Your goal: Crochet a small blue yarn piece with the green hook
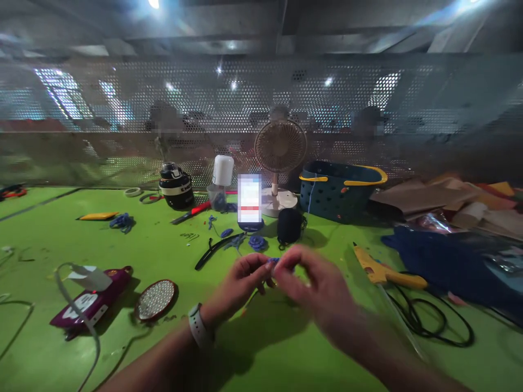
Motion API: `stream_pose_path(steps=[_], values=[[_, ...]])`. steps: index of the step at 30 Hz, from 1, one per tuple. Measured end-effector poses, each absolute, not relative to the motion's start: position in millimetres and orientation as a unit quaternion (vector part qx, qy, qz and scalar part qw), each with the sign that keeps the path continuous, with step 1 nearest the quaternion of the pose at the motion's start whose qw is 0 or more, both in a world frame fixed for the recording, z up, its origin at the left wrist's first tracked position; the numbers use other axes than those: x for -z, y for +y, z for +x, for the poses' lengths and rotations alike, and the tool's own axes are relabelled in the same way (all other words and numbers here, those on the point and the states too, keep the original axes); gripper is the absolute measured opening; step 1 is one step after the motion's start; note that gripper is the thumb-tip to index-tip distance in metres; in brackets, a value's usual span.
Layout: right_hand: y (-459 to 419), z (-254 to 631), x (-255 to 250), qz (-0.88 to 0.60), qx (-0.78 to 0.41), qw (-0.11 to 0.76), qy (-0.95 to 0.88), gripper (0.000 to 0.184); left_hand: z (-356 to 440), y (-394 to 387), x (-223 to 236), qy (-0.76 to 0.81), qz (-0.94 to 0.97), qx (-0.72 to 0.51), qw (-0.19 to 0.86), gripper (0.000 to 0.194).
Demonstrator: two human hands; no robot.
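A small piece of blue crochet (273, 260) is pinched between the thumb and fingers of my left hand (249, 275), which wears a pale watch on its wrist. Close against the piece, my right hand (308, 277) has its fingers pressed together and is slightly blurred. What those fingers grip is hidden. Under my left hand a thin stick with a yellowish end (244, 312) pokes out. Just beyond the hands lie a blue crochet rosette (257, 243), a black strap-like strip (214, 249) and a dark ball of yarn (289, 226).
A lit phone (249, 198) stands before a fan (280, 147), with a dark basket (339, 190) beside it. To the right are a yellow glue gun (388, 269) and dark cloth (445, 267). A purple power strip (92, 299) and a round studded disc (156, 300) lie left.
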State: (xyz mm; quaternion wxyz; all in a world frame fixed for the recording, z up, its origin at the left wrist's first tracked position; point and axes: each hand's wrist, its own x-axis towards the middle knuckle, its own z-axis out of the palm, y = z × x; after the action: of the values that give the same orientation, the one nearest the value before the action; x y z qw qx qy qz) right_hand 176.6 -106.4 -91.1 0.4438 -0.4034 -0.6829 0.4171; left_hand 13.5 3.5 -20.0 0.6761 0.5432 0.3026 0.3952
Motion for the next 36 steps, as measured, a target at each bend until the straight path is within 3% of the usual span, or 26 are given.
stream_pose_path(steps=[3, 5, 14, 24, 29, 31, 36], values=[[-44, 182, 4, -0.532, -0.221, 0.51, -0.639, 0.024, 15, 2, 19, 0.318, 0.556, -0.412, 0.649, 0.039], [-29, 184, -19, -0.55, -0.217, 0.46, -0.663, 0.021, 15, 2, 20, 0.323, 0.559, -0.42, 0.638, 0.038], [-31, 200, -7, -0.531, -0.416, 0.404, -0.618, 0.029, 11, 7, 14, 0.273, 0.509, -0.403, 0.71, 0.031], [-23, 199, -2, -0.614, -0.344, 0.381, -0.599, 0.033, 0, 18, 11, 0.364, 0.508, -0.353, 0.697, 0.047], [-21, 197, 1, -0.608, -0.337, 0.394, -0.601, 0.03, 2, 17, 7, 0.337, 0.623, -0.376, 0.598, 0.04], [-22, 195, -1, -0.602, -0.336, 0.397, -0.606, 0.029, 2, 19, 9, 0.328, 0.632, -0.372, 0.596, 0.025], [-24, 193, -7, -0.578, -0.336, 0.402, -0.625, 0.028, -7, 35, 12, 0.33, 0.628, -0.344, 0.616, 0.025]])
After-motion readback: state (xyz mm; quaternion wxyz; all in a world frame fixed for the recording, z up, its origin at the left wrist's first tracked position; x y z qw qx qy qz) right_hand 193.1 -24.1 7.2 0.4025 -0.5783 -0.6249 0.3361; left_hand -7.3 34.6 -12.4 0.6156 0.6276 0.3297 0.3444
